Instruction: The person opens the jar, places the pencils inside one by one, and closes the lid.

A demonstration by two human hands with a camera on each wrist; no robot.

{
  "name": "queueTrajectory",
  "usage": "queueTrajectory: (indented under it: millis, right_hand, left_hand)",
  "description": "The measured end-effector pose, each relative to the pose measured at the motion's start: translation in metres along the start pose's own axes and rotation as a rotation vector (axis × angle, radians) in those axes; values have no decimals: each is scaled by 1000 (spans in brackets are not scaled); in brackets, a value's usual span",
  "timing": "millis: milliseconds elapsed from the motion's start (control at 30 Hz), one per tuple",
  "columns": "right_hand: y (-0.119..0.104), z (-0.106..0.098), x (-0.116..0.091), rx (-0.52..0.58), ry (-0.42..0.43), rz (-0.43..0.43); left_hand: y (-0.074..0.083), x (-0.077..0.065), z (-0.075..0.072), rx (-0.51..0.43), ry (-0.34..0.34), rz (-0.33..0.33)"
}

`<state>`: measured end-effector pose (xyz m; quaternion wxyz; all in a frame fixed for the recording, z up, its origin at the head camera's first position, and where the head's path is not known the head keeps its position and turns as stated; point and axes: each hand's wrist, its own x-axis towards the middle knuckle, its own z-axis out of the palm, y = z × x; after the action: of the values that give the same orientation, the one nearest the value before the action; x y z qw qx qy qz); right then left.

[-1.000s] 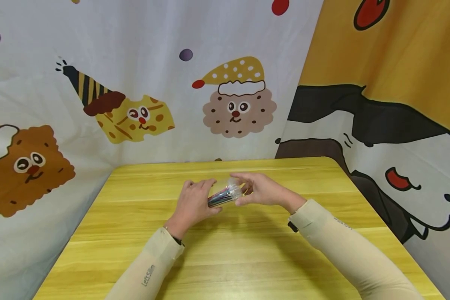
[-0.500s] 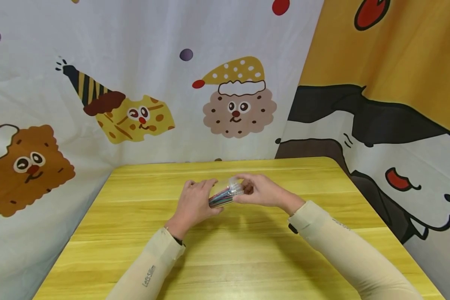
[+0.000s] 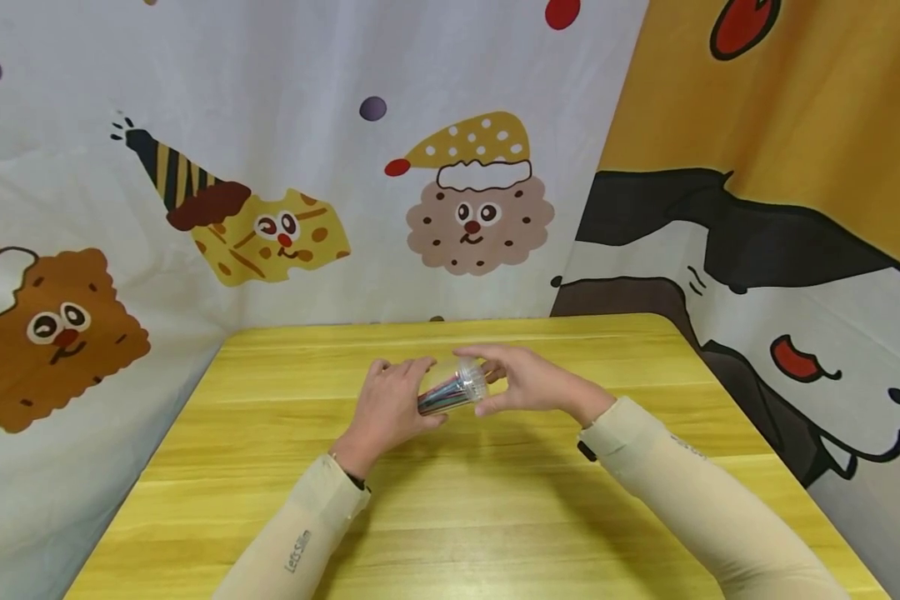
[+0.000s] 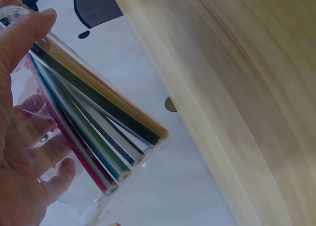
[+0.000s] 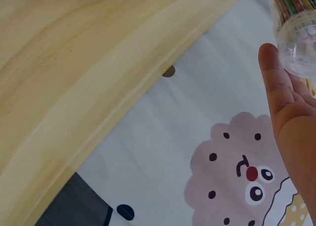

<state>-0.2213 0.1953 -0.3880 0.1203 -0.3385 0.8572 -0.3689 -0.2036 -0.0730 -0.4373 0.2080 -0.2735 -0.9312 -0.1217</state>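
Note:
Above the table, my left hand point(image 3: 390, 404) grips a clear plastic tube point(image 3: 440, 395) of colored pencils, tilted with its lid end up to the right. Through the tube wall the left wrist view shows several colored pencils point(image 4: 94, 105), their flat ends fanned out at the tube's base. My right hand point(image 3: 531, 382) is spread around the clear ridged lid point(image 3: 472, 381), forefinger over the top and thumb below. Its straight thumb point(image 5: 274, 77) lies right beside the lid's edge in the right wrist view. Part of the tube is hidden behind my left fingers.
A yellow wood-grain table point(image 3: 450, 517) lies under both hands, its far edge just beyond them. Behind it hangs a white curtain point(image 3: 300, 75) printed with cartoon cookies and cheese. A cartoon-printed cloth point(image 3: 780, 250) hangs on the right.
My right fingers closed in on the lid half a second ago and have now spread wider around it, the thumb moving away from the lid. My left hand keeps the tube nearly still.

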Motion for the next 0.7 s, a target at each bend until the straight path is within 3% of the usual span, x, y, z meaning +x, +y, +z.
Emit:
queueTrajectory:
  millis: [500,700]
  right_hand:
    - [2,5,3,-34,30,29]
    - [5,7,4,23,28,56]
  left_hand:
    - [0,-2,0,18,5,13]
    - [1,-1,-1,52,10,11]
